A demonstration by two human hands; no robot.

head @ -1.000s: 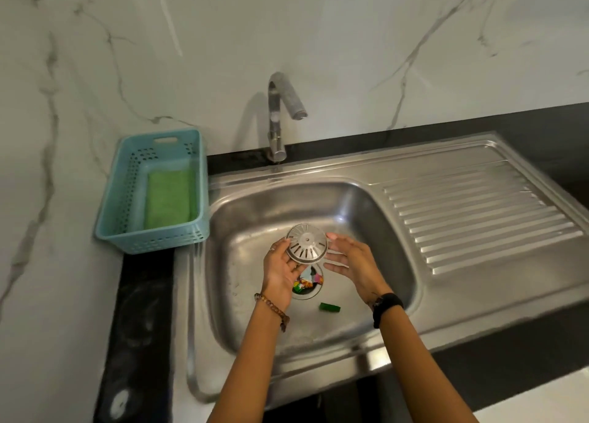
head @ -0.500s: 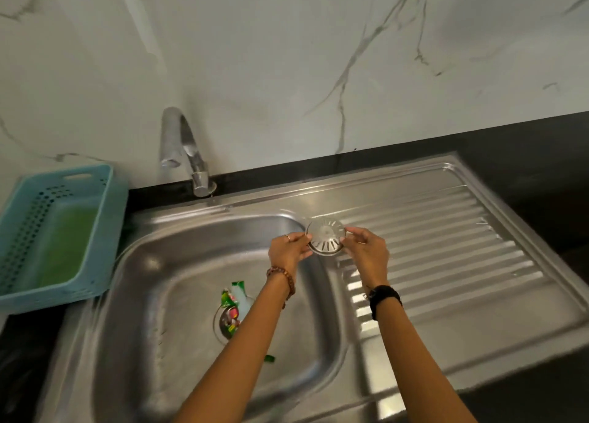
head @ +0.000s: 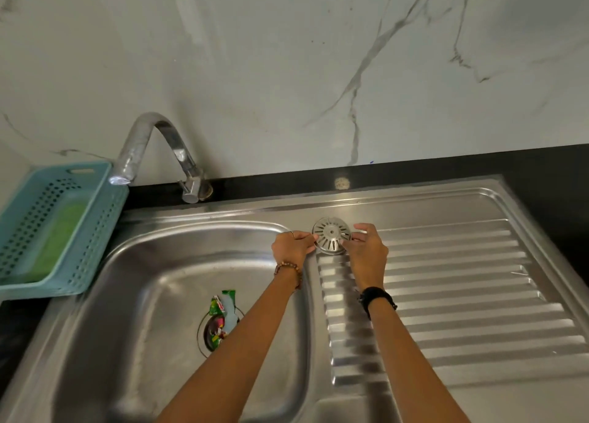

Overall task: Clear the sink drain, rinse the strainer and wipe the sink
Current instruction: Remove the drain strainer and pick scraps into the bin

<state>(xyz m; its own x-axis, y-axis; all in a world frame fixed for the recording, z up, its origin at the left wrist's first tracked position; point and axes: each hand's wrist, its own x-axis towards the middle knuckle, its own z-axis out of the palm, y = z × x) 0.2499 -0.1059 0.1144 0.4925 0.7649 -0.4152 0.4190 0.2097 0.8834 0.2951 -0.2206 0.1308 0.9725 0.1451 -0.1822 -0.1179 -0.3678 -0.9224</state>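
The round metal strainer sits at the back left corner of the ribbed draining board, held at its edges by both hands. My left hand pinches its left rim and my right hand grips its right rim. The steel sink basin lies to the left. Its open drain is stuffed with colourful wrapper scraps, green, red and pale, partly spilling onto the basin floor. My left forearm hides the drain's right side.
A curved chrome tap stands behind the basin, its spout pointing left. A teal perforated basket holding a green sponge sits on the black counter at the left. A marble wall rises behind.
Both hands lifted the strainer off the drain and carried it right and back to the draining board. The wrapper scraps in the drain are now exposed.
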